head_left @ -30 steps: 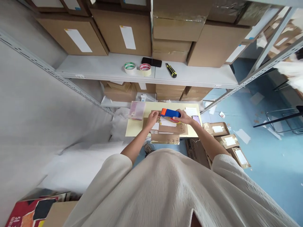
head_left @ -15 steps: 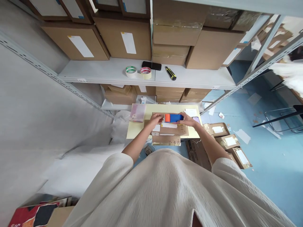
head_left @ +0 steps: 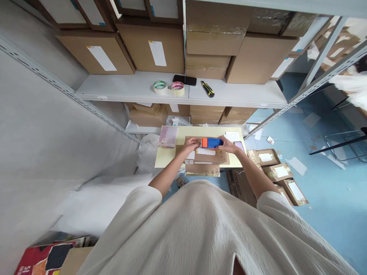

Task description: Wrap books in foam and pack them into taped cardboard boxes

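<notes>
My right hand point(head_left: 228, 144) is wrapped round the blue end of a blue and orange tape dispenser point(head_left: 212, 143), held over a cardboard box point(head_left: 197, 156) on the pale yellow table. Right at the dispenser's toothed orange end, my left hand point(head_left: 191, 144) has its fingers pinched together. What they pinch is too small to see. White labels lie on the box top, and handwriting marks its right side. Beneath the hands, a flap point(head_left: 202, 170) sticks out from the box towards me.
A pinkish booklet point(head_left: 168, 136) lies on the table point(head_left: 160, 158) at left, a phone point(head_left: 239, 146) at right. On the shelf point(head_left: 114, 86) ahead are two tape rolls point(head_left: 169, 88), a dark phone point(head_left: 185, 80) and a utility knife point(head_left: 208, 89). Several boxes point(head_left: 276, 172) rest on the floor at right.
The view has shifted very slightly. Both hands and the tape dispenser keep almost the same place over the box.
</notes>
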The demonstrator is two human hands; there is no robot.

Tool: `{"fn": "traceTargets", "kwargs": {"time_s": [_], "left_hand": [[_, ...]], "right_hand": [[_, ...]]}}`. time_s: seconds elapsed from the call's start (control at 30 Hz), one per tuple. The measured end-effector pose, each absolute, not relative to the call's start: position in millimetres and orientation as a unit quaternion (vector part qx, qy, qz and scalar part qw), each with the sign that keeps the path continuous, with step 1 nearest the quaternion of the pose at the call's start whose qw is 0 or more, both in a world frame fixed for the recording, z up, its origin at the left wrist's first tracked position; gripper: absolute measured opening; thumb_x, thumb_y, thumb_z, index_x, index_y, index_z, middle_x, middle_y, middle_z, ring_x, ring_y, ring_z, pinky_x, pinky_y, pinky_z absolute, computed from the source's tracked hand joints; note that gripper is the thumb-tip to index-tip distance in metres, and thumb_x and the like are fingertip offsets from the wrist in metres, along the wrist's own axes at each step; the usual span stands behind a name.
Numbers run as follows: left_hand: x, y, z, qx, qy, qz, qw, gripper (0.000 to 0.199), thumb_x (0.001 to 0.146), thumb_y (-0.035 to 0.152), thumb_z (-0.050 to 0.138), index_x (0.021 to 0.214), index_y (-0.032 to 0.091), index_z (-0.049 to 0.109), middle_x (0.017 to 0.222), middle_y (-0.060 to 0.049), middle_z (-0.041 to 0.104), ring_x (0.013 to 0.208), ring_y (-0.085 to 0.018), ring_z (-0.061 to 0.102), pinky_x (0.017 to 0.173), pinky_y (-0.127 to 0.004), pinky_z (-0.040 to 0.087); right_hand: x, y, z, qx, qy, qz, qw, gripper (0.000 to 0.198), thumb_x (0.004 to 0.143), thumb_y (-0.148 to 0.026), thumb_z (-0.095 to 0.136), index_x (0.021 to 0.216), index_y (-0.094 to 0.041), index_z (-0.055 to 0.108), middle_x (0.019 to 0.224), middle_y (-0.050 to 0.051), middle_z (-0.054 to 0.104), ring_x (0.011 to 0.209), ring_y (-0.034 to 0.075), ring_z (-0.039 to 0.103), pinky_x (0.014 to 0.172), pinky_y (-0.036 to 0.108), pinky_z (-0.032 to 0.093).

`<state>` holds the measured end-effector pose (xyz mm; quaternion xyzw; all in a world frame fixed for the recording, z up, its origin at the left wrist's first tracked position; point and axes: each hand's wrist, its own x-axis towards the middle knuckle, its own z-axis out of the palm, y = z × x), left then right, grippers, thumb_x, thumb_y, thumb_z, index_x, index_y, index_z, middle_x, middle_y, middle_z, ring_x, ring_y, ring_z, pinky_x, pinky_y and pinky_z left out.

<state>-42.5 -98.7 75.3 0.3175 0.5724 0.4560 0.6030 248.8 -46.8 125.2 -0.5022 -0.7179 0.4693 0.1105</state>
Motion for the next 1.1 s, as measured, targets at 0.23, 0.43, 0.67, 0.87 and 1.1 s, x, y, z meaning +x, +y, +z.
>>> {"fn": "traceTargets", "kwargs": {"time_s": [0.23, 0.43, 0.67, 0.87, 1.1], "left_hand": [[-47.2, -92.7, 80.7, 0.318, 0.635, 0.448, 0.544, 0.044, 0.077, 0.008, 0.09, 0.105, 0.025, 0.06, 0.078, 0.005, 0.071, 0.074, -0.017, 0.073, 0.075, -0.028, 0.058], [-66.1, -85.9, 84.1, 0.321, 0.653, 0.444, 0.523, 0.054, 0.071, 0.012, 0.091, 0.103, 0.029, 0.05, 0.076, 0.009, 0.064, 0.067, -0.015, 0.065, 0.066, -0.024, 0.048], [-135.0, -107.0, 83.1, 0.255, 0.683, 0.47, 0.497, 0.055, 0.069, 0.01, 0.082, 0.099, 0.029, 0.041, 0.074, 0.01, 0.061, 0.063, -0.012, 0.059, 0.065, -0.023, 0.041], [-147.1, -137.3, 67.2, 0.254, 0.661, 0.482, 0.516, 0.049, 0.071, 0.014, 0.08, 0.1, 0.029, 0.043, 0.073, 0.008, 0.065, 0.069, -0.013, 0.064, 0.065, -0.023, 0.041], [-149.9, -148.7, 47.2, 0.234, 0.667, 0.48, 0.519, 0.049, 0.069, 0.018, 0.082, 0.101, 0.028, 0.046, 0.073, 0.007, 0.067, 0.069, -0.015, 0.066, 0.065, -0.024, 0.041]], "right_hand": [[234.0, -47.6, 138.2, -0.498, -0.783, 0.367, 0.069, 0.067, 0.07, -0.054, 0.097, 0.118, -0.025, 0.062, 0.118, 0.01, 0.075, 0.104, 0.031, 0.07, 0.091, 0.041, 0.056], [225.7, -44.0, 145.7, -0.486, -0.819, 0.305, 0.02, 0.056, 0.077, -0.052, 0.092, 0.116, -0.024, 0.062, 0.109, 0.01, 0.077, 0.099, 0.032, 0.071, 0.099, 0.044, 0.053], [236.2, -34.3, 148.9, -0.497, -0.822, 0.277, -0.013, 0.059, 0.079, -0.066, 0.093, 0.11, -0.027, 0.061, 0.103, 0.008, 0.079, 0.096, 0.031, 0.072, 0.1, 0.045, 0.052], [229.3, -31.8, 146.9, -0.49, -0.829, 0.263, -0.063, 0.055, 0.08, -0.059, 0.094, 0.111, -0.026, 0.063, 0.113, 0.011, 0.08, 0.102, 0.033, 0.073, 0.101, 0.045, 0.051], [206.0, -35.7, 158.9, -0.467, -0.848, 0.218, -0.121, 0.045, 0.087, -0.05, 0.088, 0.114, -0.025, 0.063, 0.113, 0.012, 0.082, 0.105, 0.034, 0.075, 0.108, 0.047, 0.046]]}}
